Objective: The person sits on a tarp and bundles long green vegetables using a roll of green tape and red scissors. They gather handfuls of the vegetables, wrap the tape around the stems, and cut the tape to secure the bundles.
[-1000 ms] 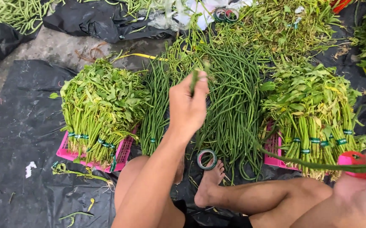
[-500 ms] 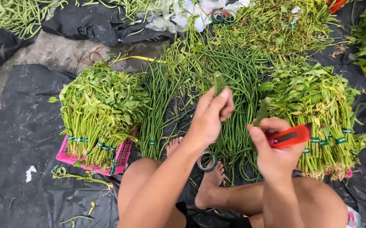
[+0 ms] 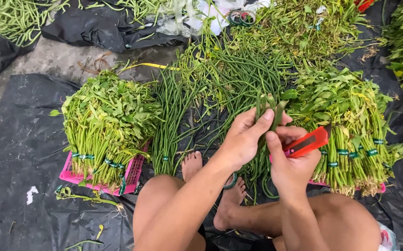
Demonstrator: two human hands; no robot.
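Note:
My left hand (image 3: 244, 139) grips a small bunch of long green beans (image 3: 267, 108), their ends sticking up above my fingers. My right hand (image 3: 290, 160) presses against the same bunch from the right and also holds a red box cutter (image 3: 307, 142) that points up and to the right. Both hands meet above a loose pile of long beans (image 3: 248, 79) spread on black plastic sheeting (image 3: 20, 153). A roll of green tape (image 3: 231, 182) lies by my bare foot (image 3: 229, 204), partly hidden under my left wrist.
Tied bundles of leafy greens lie on a pink crate (image 3: 132, 172) at left and on another pink crate (image 3: 380, 188) at right. A tied bean bundle (image 3: 168, 121) lies between. More tape rolls (image 3: 239, 17) and loose greens sit at the back. Bare concrete (image 3: 66, 53) shows at upper left.
My two hands came together: the right rose from the far right with the cutter, and the bean ends from both hands now form one bunch.

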